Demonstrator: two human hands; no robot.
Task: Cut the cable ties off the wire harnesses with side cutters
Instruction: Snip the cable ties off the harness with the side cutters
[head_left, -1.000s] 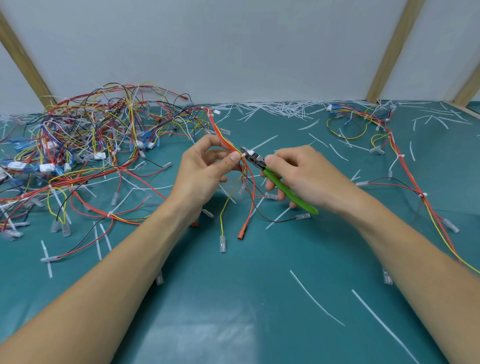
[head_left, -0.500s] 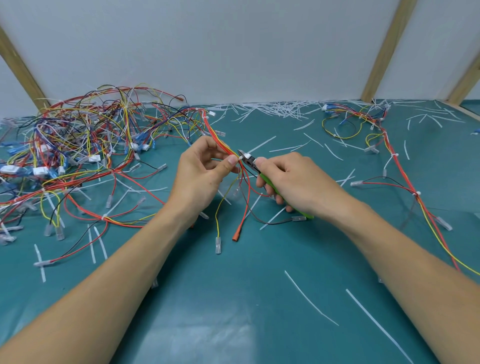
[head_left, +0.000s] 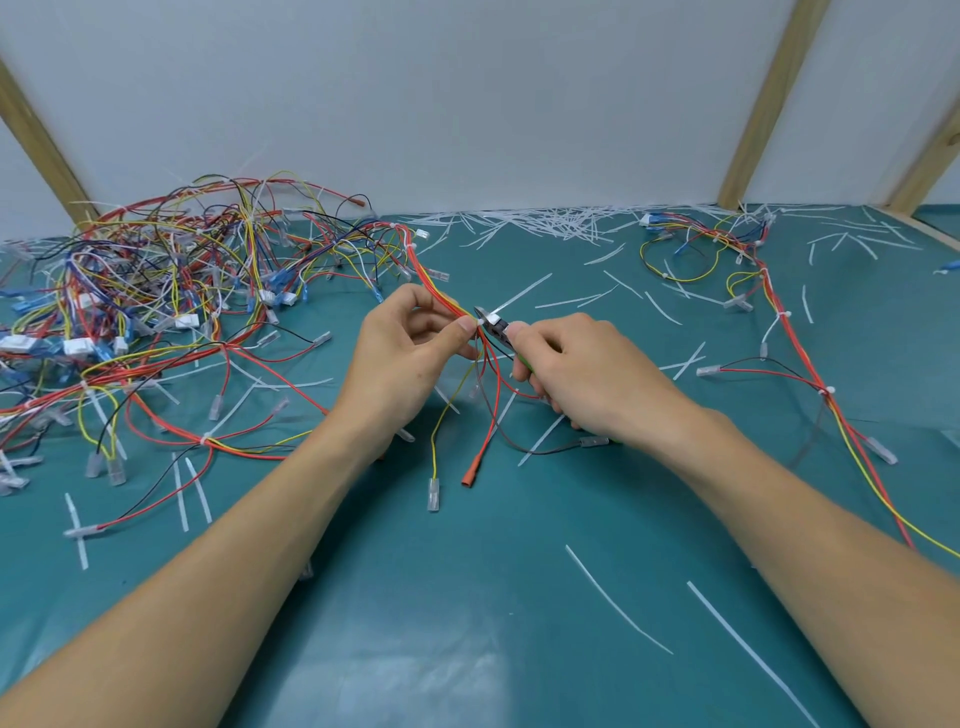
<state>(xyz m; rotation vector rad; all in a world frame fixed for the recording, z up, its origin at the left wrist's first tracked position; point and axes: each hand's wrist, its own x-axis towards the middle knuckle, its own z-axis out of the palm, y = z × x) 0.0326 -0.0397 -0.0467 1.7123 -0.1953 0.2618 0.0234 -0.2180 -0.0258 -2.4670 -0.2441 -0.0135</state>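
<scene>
Left hand (head_left: 410, 353) pinches red-yellow wire bundle (head_left: 441, 296) just left of white cable tie (head_left: 491, 318). Right hand (head_left: 582, 374) wraps green-handled side cutters (head_left: 496, 327), nose at tie from right. Bundle axis runs up-left from tie; jaw gap unclear.
</scene>
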